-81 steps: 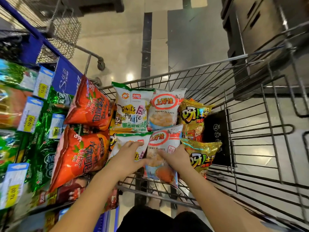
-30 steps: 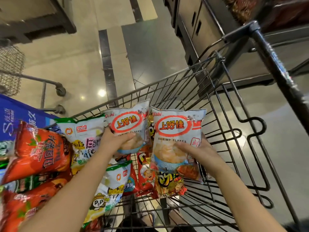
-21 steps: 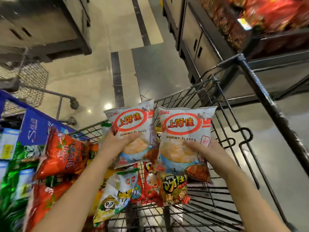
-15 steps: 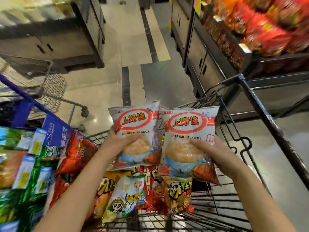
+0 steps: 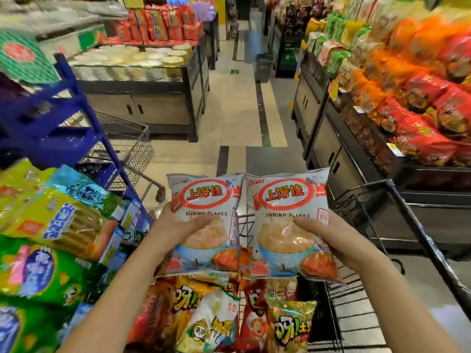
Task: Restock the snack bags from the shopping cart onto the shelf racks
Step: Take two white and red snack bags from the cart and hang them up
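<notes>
White shrimp-flake bags (image 5: 207, 200) in both hands (image 5: 174, 229)

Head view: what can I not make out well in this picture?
All in the head view:
- Left hand, right hand: fingers hidden behind left shrimp flakes bag and right shrimp flakes bag.
- Cart snack bags: partly covered by the held bags.
- Right shelf packets: motion-blurred, labels unreadable.
- Left rack bags: blurred, cut by left edge.

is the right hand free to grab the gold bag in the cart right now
Probably not: the right hand grips a shrimp flakes bag. The gold bag lies uncovered just below it.
</notes>
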Demonstrator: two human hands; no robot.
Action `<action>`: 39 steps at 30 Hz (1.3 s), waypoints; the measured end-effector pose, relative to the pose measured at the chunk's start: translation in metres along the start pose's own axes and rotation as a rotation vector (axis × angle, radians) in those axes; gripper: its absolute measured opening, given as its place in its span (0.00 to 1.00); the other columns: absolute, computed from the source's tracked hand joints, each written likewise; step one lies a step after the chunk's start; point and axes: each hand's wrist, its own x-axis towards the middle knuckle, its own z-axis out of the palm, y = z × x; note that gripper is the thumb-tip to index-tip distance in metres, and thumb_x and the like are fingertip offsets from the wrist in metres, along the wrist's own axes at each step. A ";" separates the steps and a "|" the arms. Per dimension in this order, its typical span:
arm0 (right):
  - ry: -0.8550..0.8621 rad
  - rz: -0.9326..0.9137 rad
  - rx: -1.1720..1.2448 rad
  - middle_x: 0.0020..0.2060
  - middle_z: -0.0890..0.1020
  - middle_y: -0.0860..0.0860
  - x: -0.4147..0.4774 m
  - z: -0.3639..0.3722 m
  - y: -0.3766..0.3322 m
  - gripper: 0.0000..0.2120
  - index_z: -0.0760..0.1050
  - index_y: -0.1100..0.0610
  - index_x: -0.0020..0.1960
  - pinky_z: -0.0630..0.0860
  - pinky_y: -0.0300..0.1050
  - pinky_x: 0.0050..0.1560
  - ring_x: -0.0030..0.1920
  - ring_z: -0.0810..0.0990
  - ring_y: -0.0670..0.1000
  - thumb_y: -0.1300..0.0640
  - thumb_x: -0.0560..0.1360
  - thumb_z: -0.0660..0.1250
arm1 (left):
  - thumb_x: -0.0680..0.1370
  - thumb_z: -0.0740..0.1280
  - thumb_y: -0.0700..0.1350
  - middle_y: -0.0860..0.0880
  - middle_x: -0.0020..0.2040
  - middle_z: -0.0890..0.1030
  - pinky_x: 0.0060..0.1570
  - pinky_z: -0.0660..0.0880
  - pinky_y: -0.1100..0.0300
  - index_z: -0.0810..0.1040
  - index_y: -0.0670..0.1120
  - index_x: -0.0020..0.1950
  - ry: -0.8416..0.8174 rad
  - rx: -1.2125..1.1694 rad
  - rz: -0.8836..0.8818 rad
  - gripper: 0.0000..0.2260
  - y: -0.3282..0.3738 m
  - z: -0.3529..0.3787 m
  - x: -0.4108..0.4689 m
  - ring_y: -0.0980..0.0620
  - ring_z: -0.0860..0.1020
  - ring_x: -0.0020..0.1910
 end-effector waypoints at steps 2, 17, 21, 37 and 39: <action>-0.051 -0.033 -0.018 0.61 0.85 0.55 0.005 0.006 -0.012 0.20 0.75 0.54 0.69 0.80 0.57 0.63 0.61 0.85 0.58 0.58 0.78 0.70 | 0.60 0.84 0.63 0.57 0.59 0.79 0.68 0.74 0.48 0.71 0.60 0.65 0.025 0.003 0.010 0.38 0.003 -0.012 -0.008 0.50 0.78 0.63; -0.474 -0.037 -0.112 0.61 0.85 0.55 0.039 0.002 -0.028 0.27 0.71 0.54 0.72 0.76 0.62 0.68 0.61 0.84 0.59 0.54 0.76 0.73 | 0.66 0.79 0.68 0.62 0.69 0.73 0.73 0.68 0.50 0.63 0.60 0.77 0.388 -0.218 -0.053 0.44 -0.022 0.005 -0.137 0.55 0.72 0.71; -0.594 -0.016 -0.134 0.59 0.86 0.54 0.037 0.027 -0.012 0.27 0.74 0.53 0.69 0.76 0.62 0.68 0.59 0.85 0.57 0.53 0.73 0.76 | 0.66 0.78 0.70 0.59 0.76 0.67 0.72 0.70 0.47 0.53 0.59 0.83 0.562 -0.281 -0.150 0.53 -0.052 0.016 -0.198 0.50 0.70 0.75; -1.316 -0.079 -0.354 0.54 0.88 0.46 -0.129 0.272 0.058 0.17 0.78 0.51 0.63 0.80 0.33 0.44 0.54 0.87 0.46 0.62 0.76 0.72 | 0.68 0.82 0.56 0.54 0.60 0.86 0.64 0.77 0.46 0.78 0.56 0.67 1.374 -0.527 -0.131 0.29 -0.118 0.064 -0.569 0.51 0.84 0.60; -1.406 -0.094 -0.386 0.53 0.88 0.48 -0.178 0.298 0.071 0.20 0.79 0.53 0.64 0.80 0.36 0.46 0.54 0.87 0.48 0.56 0.72 0.75 | 0.69 0.81 0.55 0.55 0.61 0.85 0.65 0.76 0.47 0.79 0.57 0.67 1.489 -0.516 -0.135 0.27 -0.126 0.085 -0.626 0.53 0.83 0.62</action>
